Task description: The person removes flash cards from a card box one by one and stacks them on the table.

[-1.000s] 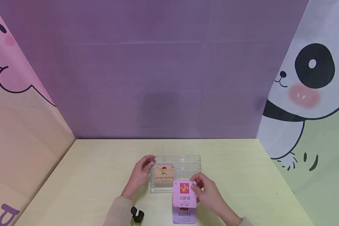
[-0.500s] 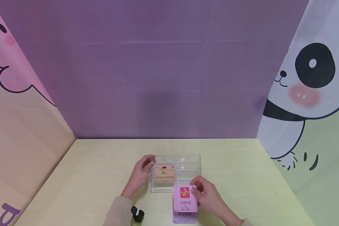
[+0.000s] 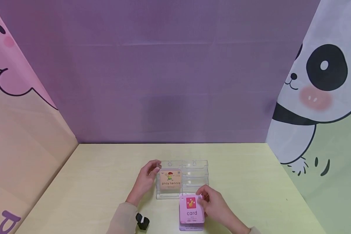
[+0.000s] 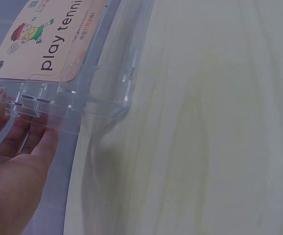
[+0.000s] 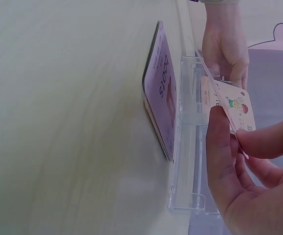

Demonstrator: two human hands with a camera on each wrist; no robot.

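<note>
Clear plastic makes up the tiered holder on the pale table, its left end gripped between the thumb and fingers of the left hand. An orange "play tennis" card stands in its left half. Near the holder's right half, the right hand pinches the pink "card" card by its right edge, above the purple "boots" stack, mostly covering it in the head view. A small black object sits to the near left.
</note>
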